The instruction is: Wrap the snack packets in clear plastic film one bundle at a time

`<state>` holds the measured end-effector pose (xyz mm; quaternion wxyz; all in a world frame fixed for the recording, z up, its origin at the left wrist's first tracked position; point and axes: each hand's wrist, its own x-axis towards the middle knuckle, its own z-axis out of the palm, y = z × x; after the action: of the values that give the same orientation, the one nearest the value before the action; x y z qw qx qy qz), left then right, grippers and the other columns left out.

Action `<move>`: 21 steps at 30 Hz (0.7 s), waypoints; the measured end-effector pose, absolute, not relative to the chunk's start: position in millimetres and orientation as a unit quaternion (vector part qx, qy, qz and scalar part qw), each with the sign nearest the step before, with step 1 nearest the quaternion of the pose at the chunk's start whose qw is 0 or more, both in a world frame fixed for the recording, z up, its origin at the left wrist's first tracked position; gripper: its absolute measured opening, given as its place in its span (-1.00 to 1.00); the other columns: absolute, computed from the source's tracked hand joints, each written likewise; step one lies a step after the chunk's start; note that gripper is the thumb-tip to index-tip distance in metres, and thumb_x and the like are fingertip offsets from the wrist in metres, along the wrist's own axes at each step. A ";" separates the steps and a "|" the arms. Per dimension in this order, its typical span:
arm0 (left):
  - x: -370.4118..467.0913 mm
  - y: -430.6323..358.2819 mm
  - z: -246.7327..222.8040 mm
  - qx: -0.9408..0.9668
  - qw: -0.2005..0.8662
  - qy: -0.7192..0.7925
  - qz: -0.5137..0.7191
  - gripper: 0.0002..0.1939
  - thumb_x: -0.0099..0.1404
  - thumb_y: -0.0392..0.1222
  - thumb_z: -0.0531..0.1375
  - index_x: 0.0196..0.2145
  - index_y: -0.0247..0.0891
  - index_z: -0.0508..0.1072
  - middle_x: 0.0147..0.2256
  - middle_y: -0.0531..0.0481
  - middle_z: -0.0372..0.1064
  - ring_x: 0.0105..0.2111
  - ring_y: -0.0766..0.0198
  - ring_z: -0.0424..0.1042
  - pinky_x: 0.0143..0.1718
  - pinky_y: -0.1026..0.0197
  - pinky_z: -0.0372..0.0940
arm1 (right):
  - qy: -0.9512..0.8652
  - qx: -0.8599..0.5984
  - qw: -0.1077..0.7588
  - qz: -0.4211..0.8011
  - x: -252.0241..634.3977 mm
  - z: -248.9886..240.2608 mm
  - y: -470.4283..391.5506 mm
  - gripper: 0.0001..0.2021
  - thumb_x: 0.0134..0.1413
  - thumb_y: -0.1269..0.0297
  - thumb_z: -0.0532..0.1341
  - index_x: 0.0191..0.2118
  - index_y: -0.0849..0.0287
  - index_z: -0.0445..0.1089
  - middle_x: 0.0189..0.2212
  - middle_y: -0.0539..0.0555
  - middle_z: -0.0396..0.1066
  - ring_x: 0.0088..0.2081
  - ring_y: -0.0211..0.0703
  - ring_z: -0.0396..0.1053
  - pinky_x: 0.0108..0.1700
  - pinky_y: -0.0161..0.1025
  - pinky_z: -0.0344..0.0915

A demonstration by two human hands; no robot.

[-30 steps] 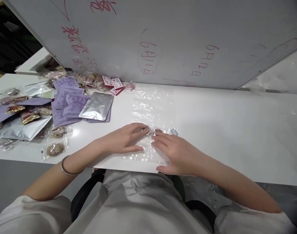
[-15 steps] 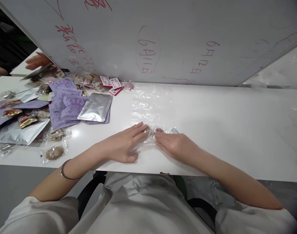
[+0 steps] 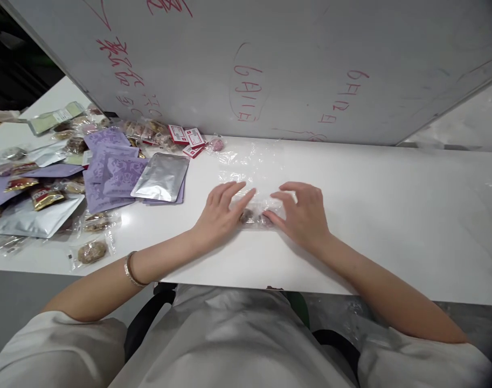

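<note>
A clear plastic bag [image 3: 249, 161] lies flat on the white table, its near end folded or rolled around small wrapped pieces. One brownish piece [image 3: 247, 216] shows beside my left hand [image 3: 225, 213], whose fingers are apart, the thumb side touching the plastic. My right hand [image 3: 304, 213] is at the bag's right side, fingers spread and curved, a fingertip resting on the plastic near a second piece. The bag lies between both hands, and neither hand is closed on it.
A whiteboard [image 3: 294, 70] with red writing stands along the table's [image 3: 391, 226] back edge. To the left lie purple packets [image 3: 124, 175], a silver pouch [image 3: 161, 178], red-and-white cards [image 3: 185, 136] and many wrapped snacks. One wrapped cookie [image 3: 92, 251] is near the front edge.
Both hands have lifted and spread their fingers, the right moving a little rightwards. The small blue-white label by my right hand no longer shows. At far left, another person's hand is gone and a green packet lies there.
</note>
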<state>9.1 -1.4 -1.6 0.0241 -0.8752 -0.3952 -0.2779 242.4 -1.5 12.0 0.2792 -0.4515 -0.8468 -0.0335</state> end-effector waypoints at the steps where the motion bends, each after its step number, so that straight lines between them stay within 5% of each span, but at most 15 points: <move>1: 8.6 -2.6 -1.4 -0.888 0.066 -0.364 -0.272 -0.58 0.39 -0.35 0.13 0.17 -0.13 0.28 0.12 -0.20 0.32 0.20 -0.04 0.27 0.17 -0.22 0.22 | -0.875 -0.402 0.265 -0.058 242.0 11.5 -4.2 -0.92 0.23 0.38 0.20 -0.16 0.14 0.39 -0.12 0.20 0.47 -0.04 0.04 0.40 -0.09 -0.04 0.31; 5: 2.6 -3.9 5.6 -0.949 0.046 -0.249 -0.186 -0.66 0.39 -0.39 0.06 0.10 -0.29 0.34 -0.01 -0.19 0.45 0.07 0.05 0.41 0.10 -0.04 0.35 | -0.943 -0.257 0.209 -0.025 240.0 10.9 -16.7 -0.79 0.29 0.39 0.11 -0.03 0.27 0.41 -0.13 0.24 0.52 -0.10 0.00 0.48 -0.16 -0.11 0.43; 8: -2.5 -3.6 12.1 -0.958 -0.045 -0.243 -0.145 -0.61 0.36 -0.22 0.12 0.09 -0.43 0.36 0.02 -0.31 0.44 0.04 0.00 0.43 0.04 -0.01 0.39 | -0.945 -0.265 0.191 -0.007 238.8 11.6 -24.4 -0.67 0.24 0.42 0.10 0.08 0.39 0.36 -0.03 0.36 0.48 0.01 0.12 0.46 -0.04 0.00 0.45; 11: -7.0 -3.3 15.4 -0.952 -0.086 -0.257 -0.142 -0.66 0.41 -0.13 0.08 0.05 -0.38 0.39 -0.02 -0.27 0.48 -0.02 0.03 0.48 -0.01 0.01 0.41 | -0.938 -0.300 0.167 0.058 241.0 17.2 -25.8 -0.60 0.18 0.58 0.01 0.10 0.29 0.35 -0.09 0.26 0.52 -0.06 0.05 0.50 -0.08 -0.04 0.46; 16: -8.0 -0.4 13.6 -0.895 -0.185 -0.371 -0.166 -0.66 0.49 -0.05 0.02 0.14 -0.19 0.33 -0.21 -0.06 0.52 -0.30 0.22 0.52 -0.28 0.19 0.39 | -0.850 -0.433 0.132 0.270 250.2 27.0 -7.4 -0.76 0.33 0.17 0.10 0.03 0.08 0.34 -0.18 0.09 0.50 -0.27 -0.09 0.49 -0.29 -0.17 0.41; 21: -3.1 0.3 8.3 -0.892 -0.130 -0.392 -0.181 -0.71 0.49 -0.14 0.02 0.04 -0.11 0.46 -0.02 -0.19 0.38 -0.09 0.10 0.44 -0.08 0.00 0.37 | -0.867 -0.447 0.187 0.121 247.5 12.7 10.6 -0.80 0.29 0.12 0.18 -0.15 0.11 0.44 -0.14 0.19 0.41 -0.15 0.02 0.41 -0.07 0.03 0.33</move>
<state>-3.1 0.3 8.3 -0.1303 -0.8924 -0.3924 -0.1806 247.5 10.6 12.7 0.1868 -0.4469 -0.8665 0.1205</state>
